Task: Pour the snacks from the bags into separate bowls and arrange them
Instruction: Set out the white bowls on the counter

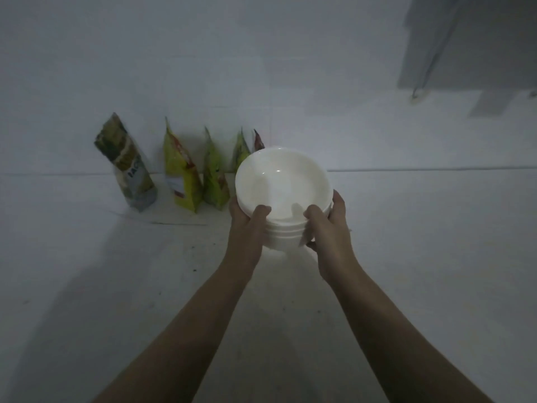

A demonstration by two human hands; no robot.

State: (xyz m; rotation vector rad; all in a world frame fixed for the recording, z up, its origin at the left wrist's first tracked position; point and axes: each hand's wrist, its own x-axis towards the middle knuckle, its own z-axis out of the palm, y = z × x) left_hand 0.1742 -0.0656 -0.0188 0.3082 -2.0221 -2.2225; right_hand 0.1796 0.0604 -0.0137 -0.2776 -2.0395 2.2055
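Left hand (249, 225) and right hand (327, 228) grip a stack of white bowls (283, 184) (nested) before five upright snack bags (181, 170) on the surface (116, 271).

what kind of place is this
Probably a dim, bare room at home: a plain white surface against a white wall, snack bags lined along it, and stacked white bowls held in both hands.

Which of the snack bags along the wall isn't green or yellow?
The leftmost bag: tall, brownish with a grey base, standing apart from the yellow-green bags beside it.
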